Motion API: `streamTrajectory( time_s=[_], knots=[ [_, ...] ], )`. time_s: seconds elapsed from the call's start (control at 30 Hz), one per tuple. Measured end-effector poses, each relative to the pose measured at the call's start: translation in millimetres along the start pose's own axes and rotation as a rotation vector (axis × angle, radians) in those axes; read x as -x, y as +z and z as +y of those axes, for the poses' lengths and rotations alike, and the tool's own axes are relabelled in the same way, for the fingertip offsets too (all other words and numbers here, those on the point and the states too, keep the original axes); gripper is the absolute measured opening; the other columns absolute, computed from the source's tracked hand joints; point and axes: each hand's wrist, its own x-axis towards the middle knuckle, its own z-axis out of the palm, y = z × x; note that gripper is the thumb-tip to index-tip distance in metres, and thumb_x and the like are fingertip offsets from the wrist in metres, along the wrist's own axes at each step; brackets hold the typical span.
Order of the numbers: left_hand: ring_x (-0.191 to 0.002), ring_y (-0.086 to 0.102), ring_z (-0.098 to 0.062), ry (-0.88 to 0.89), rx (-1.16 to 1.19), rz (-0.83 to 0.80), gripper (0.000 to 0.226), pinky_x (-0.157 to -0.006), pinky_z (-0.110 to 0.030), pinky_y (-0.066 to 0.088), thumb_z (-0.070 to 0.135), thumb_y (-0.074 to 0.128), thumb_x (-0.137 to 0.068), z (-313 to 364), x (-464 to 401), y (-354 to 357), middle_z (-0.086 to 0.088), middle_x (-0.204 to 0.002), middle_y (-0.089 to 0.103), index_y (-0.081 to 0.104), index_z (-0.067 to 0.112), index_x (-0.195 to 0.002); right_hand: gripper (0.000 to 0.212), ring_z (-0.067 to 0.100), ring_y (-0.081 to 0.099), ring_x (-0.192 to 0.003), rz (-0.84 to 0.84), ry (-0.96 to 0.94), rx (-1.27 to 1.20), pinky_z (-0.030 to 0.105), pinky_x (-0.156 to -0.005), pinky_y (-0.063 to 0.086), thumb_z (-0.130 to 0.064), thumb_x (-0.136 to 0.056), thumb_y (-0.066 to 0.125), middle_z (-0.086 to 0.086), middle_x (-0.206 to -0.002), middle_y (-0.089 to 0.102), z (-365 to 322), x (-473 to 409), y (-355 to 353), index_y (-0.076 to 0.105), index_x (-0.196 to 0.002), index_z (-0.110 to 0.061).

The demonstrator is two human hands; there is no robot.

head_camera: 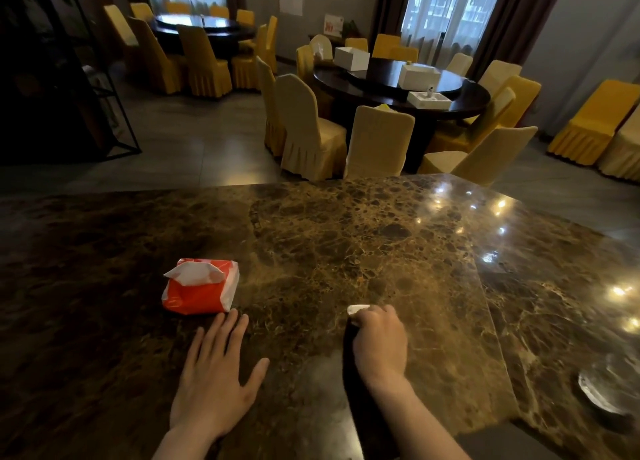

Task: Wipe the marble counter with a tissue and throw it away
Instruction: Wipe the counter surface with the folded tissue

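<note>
A brown veined marble counter (pixel 346 237) fills the lower half of the view. My right hand (pixel 379 341) is closed over a white tissue (pixel 356 309) and presses it on the stone; only a small corner of the tissue shows past my knuckles. My left hand (pixel 216 373) lies flat on the counter, fingers spread, holding nothing. Just beyond its fingertips sits a red and white tissue pack (pixel 201 286) with a sheet sticking out of its top.
A glass ashtray-like dish (pixel 602 390) sits on the counter at the right edge. Beyond the counter stand round dark dining tables (pixel 467 106) ringed by yellow-covered chairs (pixel 308 130). A dark metal shelf frame (pixel 114 88) stands at the left.
</note>
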Motion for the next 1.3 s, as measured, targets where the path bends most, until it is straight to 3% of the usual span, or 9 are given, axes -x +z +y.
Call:
streamTrajectory(
  time_s=[0.37,0.43,0.6,0.73,0.9,1.03,1.13,1.2,1.3],
  knots=[
    [-0.152,-0.020,-0.007,0.014,-0.002,-0.015,0.089,-0.127,-0.042,-0.007,0.078,0.010,-0.088,-6,1,5,0.009,-0.170,-0.010,-0.003,0.029,-0.161,0.012,0.009,0.051,-0.075,-0.289,-0.645,-0.103,0.023,-0.049,0.047,-0.027,-0.076,0.084,-0.017,-0.078,0.066,-22,81,9,0.076,-0.082,-0.033],
    [-0.151,-0.021,-0.007,0.014,0.008,-0.010,0.088,-0.127,-0.041,-0.008,0.078,0.010,-0.088,-5,1,4,0.010,-0.169,-0.011,-0.003,0.030,-0.161,0.007,0.008,0.049,-0.078,-0.242,-0.580,-0.082,0.021,-0.055,0.045,-0.027,-0.084,0.077,-0.016,-0.083,0.067,-8,68,5,0.074,-0.084,-0.033],
    [-0.152,-0.017,-0.007,0.010,0.003,0.020,0.086,-0.127,-0.041,-0.006,0.077,0.014,-0.090,-3,2,5,0.010,-0.170,-0.004,0.002,0.030,-0.161,0.020,0.022,0.059,-0.093,-0.037,-0.085,-0.085,0.034,-0.071,0.050,-0.005,-0.091,0.064,0.001,-0.089,0.074,-3,17,-5,0.080,-0.092,-0.017],
    [-0.153,-0.017,-0.008,0.008,-0.025,0.024,0.087,-0.127,-0.041,-0.006,0.077,0.012,-0.089,-2,1,6,0.008,-0.170,-0.005,0.003,0.029,-0.161,0.024,0.014,0.052,-0.099,-0.101,-0.244,-0.131,0.026,-0.074,0.049,-0.006,-0.095,0.059,-0.005,-0.101,0.072,-53,51,10,0.077,-0.104,-0.020],
    [-0.153,-0.017,-0.007,0.016,-0.013,0.009,0.090,-0.127,-0.042,-0.004,0.079,0.008,-0.086,-5,1,6,0.009,-0.170,-0.006,0.001,0.029,-0.161,0.016,0.011,0.052,-0.085,-0.256,-0.595,-0.184,0.021,-0.061,0.044,-0.015,-0.085,0.076,-0.015,-0.094,0.072,-47,77,13,0.078,-0.095,-0.027],
    [-0.152,-0.018,-0.006,0.021,-0.008,0.019,0.088,-0.127,-0.042,-0.005,0.079,0.010,-0.088,-6,3,7,0.011,-0.170,-0.006,0.002,0.030,-0.161,0.017,0.018,0.059,-0.092,-0.064,-0.226,-0.075,0.029,-0.067,0.040,-0.025,-0.095,0.062,-0.007,-0.089,0.071,5,19,-1,0.077,-0.087,-0.021],
    [-0.151,-0.021,-0.005,0.015,-0.028,0.028,0.088,-0.127,-0.041,-0.007,0.079,0.009,-0.089,-5,2,8,0.011,-0.169,-0.008,0.001,0.031,-0.161,0.020,0.029,0.062,-0.087,0.001,0.045,-0.074,0.035,-0.070,0.047,-0.007,-0.088,0.067,0.008,-0.084,0.072,20,-12,-14,0.083,-0.090,-0.019],
    [-0.151,-0.021,-0.005,0.006,-0.040,0.029,0.087,-0.127,-0.041,-0.007,0.079,0.010,-0.089,-4,1,9,0.011,-0.169,-0.008,0.000,0.031,-0.161,0.021,0.026,0.061,-0.086,0.022,0.081,-0.082,0.035,-0.071,0.048,-0.001,-0.086,0.068,0.008,-0.086,0.070,2,-10,-6,0.083,-0.092,-0.015],
    [-0.151,-0.022,-0.005,0.003,-0.035,0.020,0.087,-0.127,-0.041,-0.007,0.079,0.010,-0.089,-4,1,9,0.011,-0.169,-0.008,0.000,0.032,-0.161,0.018,0.018,0.059,-0.089,-0.073,-0.124,-0.176,0.025,-0.069,0.046,-0.002,-0.081,0.075,-0.001,-0.086,0.071,-45,29,17,0.081,-0.088,-0.018]
  ],
)
